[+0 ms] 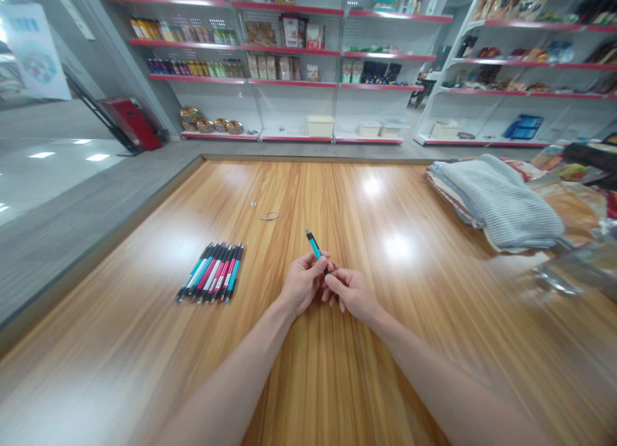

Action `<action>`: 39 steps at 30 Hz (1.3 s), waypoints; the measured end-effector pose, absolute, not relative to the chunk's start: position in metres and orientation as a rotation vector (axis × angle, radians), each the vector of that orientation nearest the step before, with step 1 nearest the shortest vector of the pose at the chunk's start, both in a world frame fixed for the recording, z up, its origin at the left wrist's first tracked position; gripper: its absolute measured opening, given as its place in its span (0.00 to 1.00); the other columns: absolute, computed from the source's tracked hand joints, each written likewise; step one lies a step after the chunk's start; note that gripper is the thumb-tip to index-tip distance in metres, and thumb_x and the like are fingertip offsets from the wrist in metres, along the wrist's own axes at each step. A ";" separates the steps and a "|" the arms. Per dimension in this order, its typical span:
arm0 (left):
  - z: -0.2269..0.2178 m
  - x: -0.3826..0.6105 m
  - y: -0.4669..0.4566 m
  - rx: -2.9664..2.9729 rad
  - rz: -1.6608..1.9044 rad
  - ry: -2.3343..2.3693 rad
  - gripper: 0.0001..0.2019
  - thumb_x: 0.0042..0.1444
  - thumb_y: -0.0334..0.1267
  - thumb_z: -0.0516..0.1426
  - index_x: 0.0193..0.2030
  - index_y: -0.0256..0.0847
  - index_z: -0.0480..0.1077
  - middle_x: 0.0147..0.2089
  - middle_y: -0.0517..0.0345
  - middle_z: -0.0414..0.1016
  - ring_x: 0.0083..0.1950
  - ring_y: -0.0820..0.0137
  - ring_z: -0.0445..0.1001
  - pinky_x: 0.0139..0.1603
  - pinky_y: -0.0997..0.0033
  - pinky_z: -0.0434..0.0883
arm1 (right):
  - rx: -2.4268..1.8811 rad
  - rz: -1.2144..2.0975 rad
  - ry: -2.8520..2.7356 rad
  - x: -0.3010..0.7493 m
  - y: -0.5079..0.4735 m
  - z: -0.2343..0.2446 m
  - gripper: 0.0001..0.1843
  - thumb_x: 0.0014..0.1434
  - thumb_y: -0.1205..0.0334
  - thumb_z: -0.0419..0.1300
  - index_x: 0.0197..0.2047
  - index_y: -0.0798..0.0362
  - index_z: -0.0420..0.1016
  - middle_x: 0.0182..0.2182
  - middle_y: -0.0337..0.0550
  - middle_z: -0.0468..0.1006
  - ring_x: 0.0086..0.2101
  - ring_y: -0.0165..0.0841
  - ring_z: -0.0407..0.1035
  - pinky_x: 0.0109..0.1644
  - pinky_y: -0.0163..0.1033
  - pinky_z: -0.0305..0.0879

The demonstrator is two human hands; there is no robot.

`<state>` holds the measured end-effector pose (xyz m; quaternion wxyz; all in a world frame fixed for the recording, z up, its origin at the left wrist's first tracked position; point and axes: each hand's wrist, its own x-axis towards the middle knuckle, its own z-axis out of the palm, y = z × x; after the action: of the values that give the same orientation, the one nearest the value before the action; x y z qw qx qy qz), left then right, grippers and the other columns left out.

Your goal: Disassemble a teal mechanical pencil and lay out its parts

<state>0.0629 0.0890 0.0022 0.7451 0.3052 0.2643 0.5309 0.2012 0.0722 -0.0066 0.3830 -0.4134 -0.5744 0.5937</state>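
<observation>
A blue pen with black ends is held tilted above the middle of the table. Around its barrel my left hand is closed, thumb on top. My right hand pinches the pen's lower black end, and its fingertips meet those of the left hand. The very tip of that end is hidden by the fingers. To the left, a row of several pens in blue, white and pink with black ends lies side by side on the wood.
A small looped cord and a tiny shiny piece lie farther back on the wooden table. Folded cloths and a clear plastic item occupy the right side. Stocked shelves stand beyond the far edge.
</observation>
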 end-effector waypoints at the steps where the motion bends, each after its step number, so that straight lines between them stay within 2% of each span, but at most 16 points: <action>1: 0.002 0.062 0.088 0.681 1.130 0.545 0.14 0.55 0.40 0.62 0.43 0.35 0.68 0.30 0.57 0.72 0.23 0.74 0.70 0.17 0.76 0.69 | -1.032 1.541 -1.449 0.202 0.073 -0.007 0.22 0.60 0.46 0.54 0.31 0.59 0.69 0.22 0.45 0.77 0.16 0.25 0.66 0.13 0.26 0.54; 3: 0.003 0.061 0.088 0.717 1.042 0.494 0.16 0.57 0.42 0.60 0.47 0.35 0.67 0.27 0.58 0.71 0.18 0.74 0.67 0.14 0.73 0.68 | -0.988 1.585 -1.444 0.203 0.074 -0.009 0.24 0.61 0.45 0.52 0.31 0.59 0.69 0.21 0.45 0.77 0.16 0.25 0.65 0.13 0.26 0.55; 6: 0.003 0.060 0.087 0.738 1.007 0.489 0.16 0.54 0.42 0.62 0.45 0.35 0.68 0.27 0.58 0.71 0.14 0.74 0.66 0.12 0.70 0.68 | -0.980 1.579 -1.479 0.204 0.074 -0.008 0.24 0.61 0.44 0.52 0.30 0.59 0.69 0.22 0.46 0.77 0.16 0.26 0.66 0.13 0.27 0.55; 9: 0.004 0.061 0.088 0.730 1.079 0.547 0.15 0.50 0.41 0.64 0.38 0.34 0.68 0.31 0.55 0.74 0.18 0.73 0.69 0.11 0.74 0.67 | -1.046 1.522 -1.494 0.201 0.072 -0.004 0.21 0.59 0.46 0.56 0.31 0.58 0.69 0.24 0.46 0.78 0.17 0.26 0.66 0.13 0.27 0.55; 11: 0.003 0.061 0.089 0.742 1.100 0.580 0.14 0.50 0.41 0.65 0.36 0.34 0.67 0.31 0.56 0.73 0.19 0.72 0.70 0.10 0.76 0.65 | -1.094 1.470 -1.495 0.199 0.069 -0.001 0.19 0.57 0.49 0.60 0.28 0.57 0.67 0.24 0.46 0.78 0.17 0.25 0.65 0.14 0.27 0.55; 16: 0.000 0.060 0.089 0.792 1.032 0.609 0.13 0.54 0.43 0.62 0.36 0.35 0.67 0.29 0.57 0.73 0.15 0.76 0.66 0.08 0.80 0.60 | -0.974 1.463 -1.606 0.200 0.067 0.002 0.19 0.62 0.50 0.54 0.30 0.58 0.69 0.25 0.45 0.77 0.19 0.24 0.64 0.18 0.28 0.56; 21: 0.001 0.058 0.088 0.777 0.987 0.608 0.16 0.57 0.45 0.59 0.44 0.33 0.69 0.30 0.53 0.73 0.16 0.77 0.65 0.11 0.79 0.61 | -0.932 1.509 -1.552 0.202 0.070 -0.002 0.17 0.62 0.50 0.54 0.37 0.58 0.69 0.27 0.44 0.77 0.20 0.25 0.66 0.18 0.29 0.57; 25: 0.003 0.059 0.088 0.809 0.990 0.553 0.14 0.54 0.44 0.61 0.39 0.33 0.70 0.27 0.56 0.72 0.16 0.75 0.67 0.11 0.78 0.61 | -0.962 1.501 -1.519 0.200 0.070 -0.003 0.17 0.60 0.51 0.57 0.30 0.56 0.64 0.25 0.43 0.76 0.19 0.25 0.65 0.18 0.28 0.56; 28: 0.003 0.059 0.088 0.822 0.993 0.558 0.13 0.54 0.44 0.61 0.34 0.34 0.68 0.24 0.59 0.69 0.16 0.75 0.66 0.12 0.78 0.61 | -0.985 1.495 -1.510 0.199 0.069 -0.002 0.15 0.58 0.52 0.60 0.32 0.55 0.64 0.25 0.40 0.76 0.19 0.24 0.64 0.19 0.28 0.57; 30: 0.004 0.059 0.088 0.822 0.986 0.558 0.14 0.55 0.45 0.60 0.36 0.33 0.69 0.23 0.58 0.69 0.16 0.75 0.66 0.13 0.77 0.61 | -1.009 1.484 -1.499 0.198 0.069 -0.001 0.15 0.56 0.52 0.62 0.33 0.55 0.66 0.24 0.40 0.75 0.19 0.24 0.64 0.19 0.29 0.57; 35: 0.005 0.057 0.088 0.837 0.954 0.511 0.16 0.57 0.45 0.57 0.41 0.32 0.71 0.26 0.55 0.70 0.19 0.71 0.70 0.16 0.74 0.63 | -1.053 1.458 -1.466 0.198 0.070 -0.003 0.18 0.57 0.50 0.61 0.29 0.56 0.65 0.24 0.41 0.75 0.18 0.24 0.64 0.18 0.29 0.57; 39: 0.006 0.059 0.087 0.853 0.978 0.542 0.15 0.55 0.45 0.60 0.39 0.32 0.71 0.25 0.57 0.69 0.18 0.72 0.68 0.16 0.75 0.62 | -1.042 1.445 -1.463 0.198 0.069 -0.001 0.17 0.57 0.50 0.61 0.32 0.55 0.65 0.24 0.40 0.75 0.17 0.24 0.64 0.17 0.29 0.57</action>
<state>0.0586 0.0874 0.0055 0.7628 0.3921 0.2494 0.4497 0.1981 0.0690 -0.0013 0.4063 -0.4131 -0.5799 0.5727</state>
